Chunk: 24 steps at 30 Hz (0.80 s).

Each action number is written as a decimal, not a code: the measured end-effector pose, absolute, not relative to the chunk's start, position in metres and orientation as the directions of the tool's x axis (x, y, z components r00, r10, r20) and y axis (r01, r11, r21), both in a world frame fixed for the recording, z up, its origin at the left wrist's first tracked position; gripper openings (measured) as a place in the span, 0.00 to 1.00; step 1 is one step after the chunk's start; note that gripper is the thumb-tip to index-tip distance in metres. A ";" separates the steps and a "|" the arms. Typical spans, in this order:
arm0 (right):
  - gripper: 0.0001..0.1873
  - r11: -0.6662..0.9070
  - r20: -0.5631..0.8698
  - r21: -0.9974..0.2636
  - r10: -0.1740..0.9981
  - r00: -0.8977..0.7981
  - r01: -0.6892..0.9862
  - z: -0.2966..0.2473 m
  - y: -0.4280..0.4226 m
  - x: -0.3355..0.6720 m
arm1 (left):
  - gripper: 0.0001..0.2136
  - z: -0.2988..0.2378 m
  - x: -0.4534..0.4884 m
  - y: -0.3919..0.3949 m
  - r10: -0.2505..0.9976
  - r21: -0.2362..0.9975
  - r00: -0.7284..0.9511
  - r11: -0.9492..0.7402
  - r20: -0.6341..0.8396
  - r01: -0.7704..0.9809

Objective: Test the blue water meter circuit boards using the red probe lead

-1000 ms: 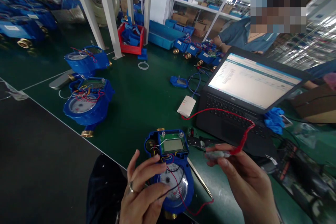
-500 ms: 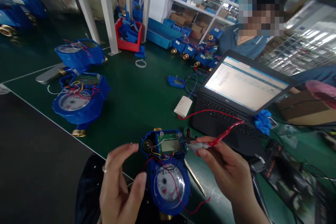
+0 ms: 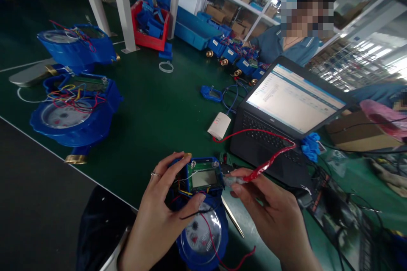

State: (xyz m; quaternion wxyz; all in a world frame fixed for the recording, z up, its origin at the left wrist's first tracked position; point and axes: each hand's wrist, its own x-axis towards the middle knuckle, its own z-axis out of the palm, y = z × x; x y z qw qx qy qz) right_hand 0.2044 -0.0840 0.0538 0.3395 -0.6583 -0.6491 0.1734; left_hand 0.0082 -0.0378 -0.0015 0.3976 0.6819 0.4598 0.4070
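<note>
A blue water meter [image 3: 203, 220] with an open top lies at the table's near edge; its green circuit board and small LCD [image 3: 203, 178] show above the round dial. My left hand [image 3: 162, 216] grips the meter's left side, thumb across the wires, a ring on one finger. My right hand [image 3: 267, 216] pinches a small clear-wrapped connector [image 3: 233, 179] on a red wire [image 3: 267, 161] and holds it against the board's right edge. A thin metal tool [image 3: 232, 217] lies on the table between my hands.
An open laptop [image 3: 286, 110] stands at right, a small white box [image 3: 219, 125] beside it. Two larger blue meters [image 3: 73, 106] with loose wires sit at left. Red [image 3: 149, 29] and blue bins stand at the back. Another person in blue sits behind the laptop.
My left hand has come back onto the meter and now grips its left side. My right hand has brought the connector up to the board's right edge.
</note>
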 end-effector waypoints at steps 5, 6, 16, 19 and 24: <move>0.07 0.077 0.237 -0.634 0.967 0.098 0.769 0.055 -0.084 0.202 | 0.22 0.000 0.008 -0.038 0.955 0.922 0.242 -0.242 0.170 0.304; 0.07 0.084 0.244 -0.631 0.965 0.094 0.771 0.055 -0.084 0.201 | 0.22 0.000 0.009 -0.038 0.956 0.921 0.240 -0.238 0.167 0.307; 0.08 0.096 0.265 -0.569 0.962 0.072 0.817 0.055 -0.084 0.199 | 0.21 0.001 0.008 -0.039 0.953 0.923 0.256 -0.236 0.160 0.304; 0.08 0.097 0.252 -0.557 0.966 0.057 0.825 0.058 -0.085 0.199 | 0.21 0.002 0.008 -0.039 0.955 0.926 0.252 -0.229 0.155 0.300; 0.08 0.083 0.235 -0.553 0.970 0.059 0.829 0.060 -0.084 0.199 | 0.21 0.002 0.008 -0.038 0.955 0.927 0.252 -0.231 0.158 0.296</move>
